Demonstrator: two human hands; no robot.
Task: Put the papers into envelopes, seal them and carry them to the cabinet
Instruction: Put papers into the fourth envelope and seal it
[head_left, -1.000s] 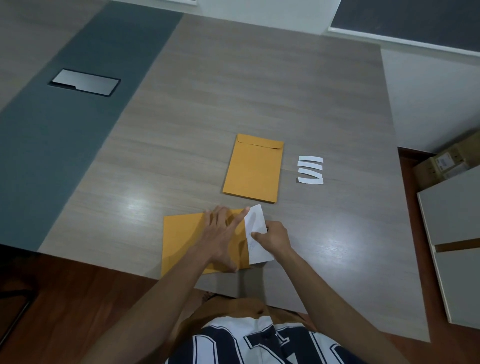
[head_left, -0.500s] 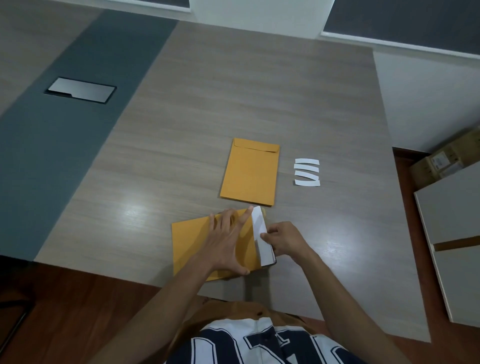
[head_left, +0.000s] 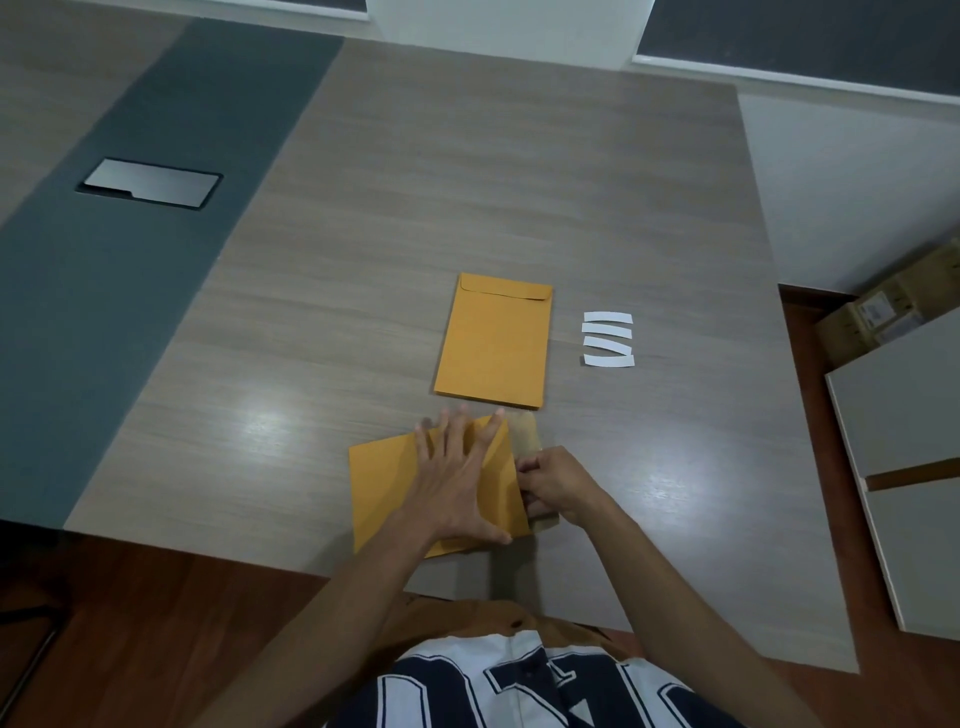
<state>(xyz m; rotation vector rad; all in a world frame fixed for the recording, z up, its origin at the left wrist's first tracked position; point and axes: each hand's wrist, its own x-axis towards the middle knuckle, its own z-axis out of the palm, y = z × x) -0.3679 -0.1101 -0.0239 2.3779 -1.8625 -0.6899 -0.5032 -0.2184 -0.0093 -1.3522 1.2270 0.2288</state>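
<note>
An orange envelope lies sideways near the table's front edge. My left hand presses flat on it with the fingers spread. At its right end a pale tan flap stands open. My right hand is curled at that end, with the fingertips pinching the envelope's mouth by the flap. No white paper shows there. A second orange envelope, flap folded at its far end, lies upright just beyond the first.
Several short white strips lie in a stack to the right of the far envelope. A metal hatch sits in the table's grey band at far left. A pale cabinet and a cardboard box stand to the right of the wooden table.
The white paper at the envelope's right end shrank from view and is now gone. The tan flap shows in its place. My left hand stayed pressed on the envelope.
</note>
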